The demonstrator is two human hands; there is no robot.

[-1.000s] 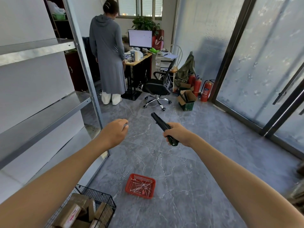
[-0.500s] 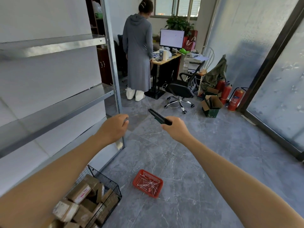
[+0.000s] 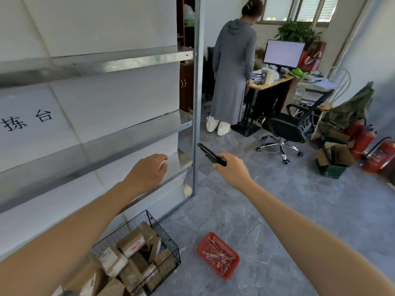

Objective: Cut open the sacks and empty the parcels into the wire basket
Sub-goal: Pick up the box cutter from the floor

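Note:
My right hand (image 3: 232, 168) grips a black and green cutter (image 3: 210, 155), its dark tip pointing up and left, held in the air above the floor. My left hand (image 3: 148, 173) is stretched out in front of the metal shelf rack, fingers curled, holding nothing that I can see. The black wire basket (image 3: 168, 240) stands on the floor at the lower left, beside the rack, and holds several brown cardboard parcels (image 3: 130, 245). No sack is in view.
A tall metal shelf rack (image 3: 195, 103) fills the left. A red plastic tray (image 3: 218, 254) with thin ties lies on the grey floor. Farther back a person in grey (image 3: 233, 67) stands at a desk, with an office chair (image 3: 284, 127), boxes and fire extinguishers (image 3: 379, 155).
My view has swung left: the rack, the basket and its parcels now fill more of the frame. Both hands stay raised, and the right still holds the cutter.

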